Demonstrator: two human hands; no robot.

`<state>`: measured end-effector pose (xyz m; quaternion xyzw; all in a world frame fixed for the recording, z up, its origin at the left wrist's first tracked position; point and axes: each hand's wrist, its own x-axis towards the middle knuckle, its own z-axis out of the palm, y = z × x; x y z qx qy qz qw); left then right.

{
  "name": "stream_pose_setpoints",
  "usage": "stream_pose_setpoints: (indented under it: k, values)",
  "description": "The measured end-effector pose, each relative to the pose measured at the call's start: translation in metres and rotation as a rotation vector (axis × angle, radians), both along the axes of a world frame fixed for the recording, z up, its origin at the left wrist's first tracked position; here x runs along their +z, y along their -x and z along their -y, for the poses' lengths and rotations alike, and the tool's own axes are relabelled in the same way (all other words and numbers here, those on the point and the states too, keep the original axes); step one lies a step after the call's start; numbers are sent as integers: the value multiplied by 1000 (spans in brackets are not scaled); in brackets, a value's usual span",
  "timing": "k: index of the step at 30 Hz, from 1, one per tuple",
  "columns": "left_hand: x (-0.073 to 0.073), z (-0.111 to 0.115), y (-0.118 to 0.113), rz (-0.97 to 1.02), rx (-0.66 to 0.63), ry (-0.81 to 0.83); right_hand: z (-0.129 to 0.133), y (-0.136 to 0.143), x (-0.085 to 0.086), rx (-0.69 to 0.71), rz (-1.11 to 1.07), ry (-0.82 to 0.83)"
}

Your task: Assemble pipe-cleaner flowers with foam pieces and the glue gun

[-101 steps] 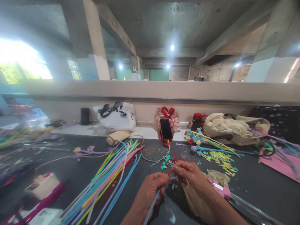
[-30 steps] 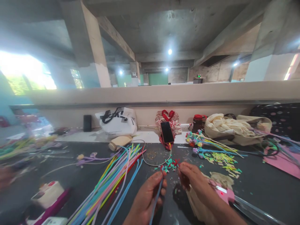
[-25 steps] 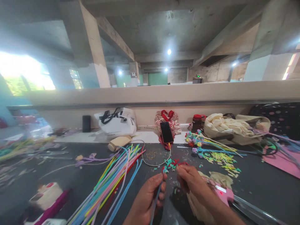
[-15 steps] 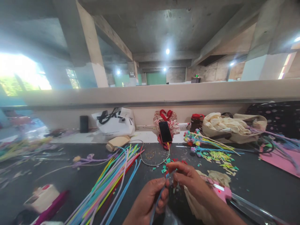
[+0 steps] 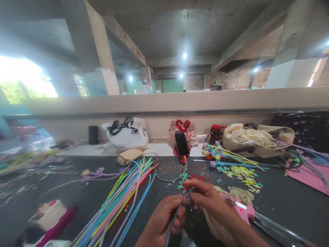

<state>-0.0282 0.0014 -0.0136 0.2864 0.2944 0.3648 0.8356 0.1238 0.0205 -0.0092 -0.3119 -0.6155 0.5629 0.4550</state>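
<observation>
- The slim blue-grey stem [image 5: 173, 221], in the near foreground straight before the phone, slants upward; its upper tip shows small red and light-blue parts. The exact join is too small to tell.
- The left hand [image 5: 164, 214] is closed round the stem, thumb against the curled fingers.
- The right hand [image 5: 205, 195] is partly open, thumb and forefinger parted beside the tip; whether it touches cannot be told.
- The upright black phone with a red edge [image 5: 182, 144] has a dark screen and a pale cable [image 5: 167, 180] at its lower end.
- Left of the phone, a crumpled white plastic bag [image 5: 138, 135] bears bold black lettering, broken by folds, and fine print; neither is legible.
- Right of and nearer than the phone, a pink plastic device [image 5: 248, 213] shows a bright white panel and a red light; no characters legible.
- Right of the phone, a dark brown bottle with a red lid [image 5: 215, 135] carries no readable brand.
- Nearer than the phone and to its left lie long multicoloured fuzzy stems [image 5: 120, 202].
</observation>
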Motion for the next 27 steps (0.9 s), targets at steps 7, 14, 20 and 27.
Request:
stream_pose_setpoints:
  k: [7,14,20,27]
  values:
    - [-3,-1,0,19,0,-20,5,2,7,-23,58,84]
    - [3,3,-2,-120,325,28,-5,3,2,-165,-60,222]
    - [-7,0,-5,-56,482,-29,-3,11,-14,13,141,208]
    - [-10,0,-15,-45,375,-141,11,34,-15,78,237,220]
